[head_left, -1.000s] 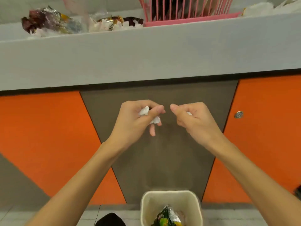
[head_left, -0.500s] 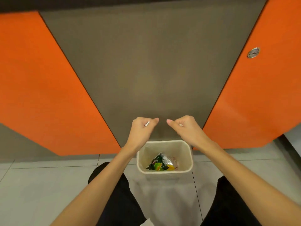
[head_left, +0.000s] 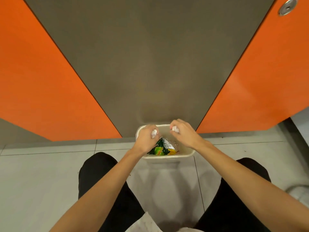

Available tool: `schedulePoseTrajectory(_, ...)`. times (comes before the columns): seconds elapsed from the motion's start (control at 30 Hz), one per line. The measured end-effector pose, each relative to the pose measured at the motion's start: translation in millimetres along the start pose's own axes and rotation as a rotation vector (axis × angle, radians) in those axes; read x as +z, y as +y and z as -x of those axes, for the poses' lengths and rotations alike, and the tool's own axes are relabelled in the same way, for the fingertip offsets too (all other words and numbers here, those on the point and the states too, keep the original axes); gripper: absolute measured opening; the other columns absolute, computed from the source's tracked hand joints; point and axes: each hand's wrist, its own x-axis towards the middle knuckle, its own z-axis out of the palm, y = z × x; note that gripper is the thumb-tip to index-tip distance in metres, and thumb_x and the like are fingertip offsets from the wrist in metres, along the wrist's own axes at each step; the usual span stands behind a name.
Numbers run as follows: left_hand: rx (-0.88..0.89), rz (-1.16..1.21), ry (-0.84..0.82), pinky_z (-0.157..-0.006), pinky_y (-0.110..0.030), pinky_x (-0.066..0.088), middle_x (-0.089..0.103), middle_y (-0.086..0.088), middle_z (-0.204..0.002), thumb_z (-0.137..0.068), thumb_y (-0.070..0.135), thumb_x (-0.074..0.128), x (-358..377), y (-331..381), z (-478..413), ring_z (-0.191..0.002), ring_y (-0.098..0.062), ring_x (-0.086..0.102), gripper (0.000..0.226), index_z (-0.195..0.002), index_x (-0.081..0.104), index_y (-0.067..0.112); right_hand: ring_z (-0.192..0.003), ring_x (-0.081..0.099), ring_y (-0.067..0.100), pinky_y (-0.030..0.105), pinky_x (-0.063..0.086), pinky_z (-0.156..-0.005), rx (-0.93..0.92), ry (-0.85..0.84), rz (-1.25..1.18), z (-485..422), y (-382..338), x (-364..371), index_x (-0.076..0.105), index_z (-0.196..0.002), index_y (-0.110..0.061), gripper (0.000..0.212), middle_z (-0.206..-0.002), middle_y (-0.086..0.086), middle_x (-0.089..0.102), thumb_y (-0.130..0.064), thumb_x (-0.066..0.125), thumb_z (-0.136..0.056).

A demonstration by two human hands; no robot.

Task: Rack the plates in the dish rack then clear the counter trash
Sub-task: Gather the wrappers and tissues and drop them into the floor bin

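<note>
A small cream waste bin (head_left: 168,158) stands on the floor against the cabinet front. Inside it lies a green and silver snack wrapper (head_left: 163,147). My left hand (head_left: 147,139) hovers over the bin's left side, fingers curled round a crumpled white paper ball (head_left: 154,133). My right hand (head_left: 184,133) is over the bin's right side and grips a second white paper ball (head_left: 175,129). The counter and the dish rack are out of view.
Orange cabinet doors (head_left: 41,84) flank a grey-brown panel (head_left: 150,64) behind the bin. A round metal lock (head_left: 288,6) sits at the top right. My legs in black trousers (head_left: 107,181) stand on grey floor tiles (head_left: 33,181) either side of the bin.
The view has tilted down from the counter to the floor. Both hands have dropped from chest height to just above the bin, each still holding its paper ball.
</note>
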Motion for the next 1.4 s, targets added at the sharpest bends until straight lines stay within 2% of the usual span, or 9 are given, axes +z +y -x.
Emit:
schedulePoseTrajectory(0.17, 0.023, -0.06, -0.03, -0.084, -0.017, 0.033, 0.053, -0.002, -0.115, -0.087, 0.014, 0.067, 2.3, -19.0, -4.3, -0.101, -0.012, 0.048, 0.024, -0.111, 0.061, 0.011, -0.115, 0.05, 0.022, 0.042, 0.044, -0.098, 0.035, -0.044, 0.087, -0.9, 10.9, 2.4, 0.059, -0.123, -0.016, 0.033, -0.125, 0.005, 0.054, -0.021, 0.061, -0.09)
schedulePoseTrajectory(0.33, 0.025, -0.016, 0.005, -0.091, -0.019, 0.034, 0.057, 0.003, -0.118, -0.089, 0.015, 0.066, 4.0, -19.3, 1.3, -0.11, -0.009, 0.049, 0.028, -0.116, 0.06, 0.014, -0.118, 0.049, 0.024, 0.042, 0.041, -0.102, 0.016, -0.068, 0.14, 4.0, 13.0, 1.5, 0.064, -0.114, -0.014, 0.025, -0.125, 0.007, 0.054, -0.015, 0.057, -0.09)
schedulePoseTrajectory(0.53, 0.018, 0.122, 0.021, -0.075, -0.018, 0.047, 0.068, 0.005, -0.09, -0.088, 0.004, 0.059, -8.7, -0.7, 9.4, -0.085, -0.009, 0.062, 0.016, -0.096, 0.068, 0.015, -0.097, 0.057, 0.017, 0.043, 0.048, -0.091, -0.024, -0.013, 0.066, 8.2, 3.9, -4.2, 0.066, -0.093, -0.02, 0.011, -0.1, -0.002, 0.06, -0.017, 0.056, -0.092)
schedulePoseTrajectory(0.63, 0.046, 0.178, 0.029, -0.065, -0.023, 0.051, 0.068, 0.0, -0.073, -0.088, 0.004, 0.058, -22.5, 18.0, 13.9, -0.068, -0.015, 0.063, 0.017, -0.089, 0.068, 0.018, -0.074, 0.059, 0.015, 0.04, 0.052, -0.074, -0.034, 0.047, -0.005, 13.2, -12.3, -17.8, 0.062, -0.075, -0.018, 0.019, -0.079, -0.004, 0.061, -0.018, 0.055, -0.093)
schedulePoseTrajectory(0.8, 0.151, 0.19, 0.073, -0.055, -0.014, 0.033, 0.048, 0.004, -0.055, -0.093, 0.014, 0.06, -50.0, 63.9, 22.0, -0.052, -0.005, 0.038, 0.015, -0.082, 0.067, 0.021, -0.05, 0.043, 0.011, 0.03, 0.039, -0.054, -0.047, 0.16, -0.066, 28.0, -49.7, -56.1, 0.048, -0.061, -0.015, 0.037, -0.053, -0.002, 0.051, -0.029, 0.056, -0.095)
schedulePoseTrajectory(0.97, 0.308, 0.264, 0.082, -0.054, -0.023, 0.031, 0.051, -0.003, -0.057, -0.094, 0.016, 0.061, -77.8, 120.8, 30.1, -0.053, -0.01, 0.039, 0.015, -0.083, 0.069, 0.022, -0.047, 0.036, 0.008, 0.031, 0.033, -0.052, -0.143, 0.287, -0.097, 51.1, -82.4, -108.0, 0.039, -0.055, -0.016, 0.044, -0.048, -0.006, 0.041, -0.026, 0.057, -0.094)
schedulePoseTrajectory(1.1, 0.452, 0.32, 0.096, -0.054, -0.039, 0.04, 0.056, -0.011, -0.062, -0.093, 0.025, 0.059, -111.3, 174.9, 29.0, -0.057, -0.028, 0.049, 0.012, -0.087, 0.069, 0.023, -0.047, 0.037, 0.01, 0.032, 0.031, -0.05, -0.231, 0.407, -0.114, 67.2, -112.6, -161.4, 0.038, -0.055, -0.017, 0.043, -0.048, -0.005, 0.039, -0.025, 0.059, -0.092)
schedulePoseTrajectory(1.2, 0.61, 0.319, 0.146, -0.052, -0.029, 0.041, 0.055, 0.001, -0.058, -0.094, 0.022, 0.057, -140.5, 224.1, 32.5, -0.053, -0.013, 0.049, 0.014, -0.087, 0.068, 0.021, -0.046, 0.036, 0.009, 0.028, 0.029, -0.048, -0.326, 0.538, -0.133, 82.0, -141.8, -208.2, 0.038, -0.054, -0.019, 0.042, -0.048, -0.006, 0.037, -0.023, 0.059, -0.09)
schedulePoseTrajectory(1.4, 0.975, 0.219, 0.35, -0.058, -0.016, 0.043, 0.061, 0.01, -0.068, -0.091, 0.026, 0.057, -206.1, 326.2, 44.2, -0.06, -0.012, 0.058, 0.012, -0.086, 0.068, 0.025, -0.048, 0.035, 0.005, 0.014, 0.025, -0.051, -0.516, 0.759, -0.101, 114.5, -185.3, -295.8, 0.044, -0.056, -0.014, 0.038, -0.051, -0.009, 0.036, -0.016, 0.061, -0.09)
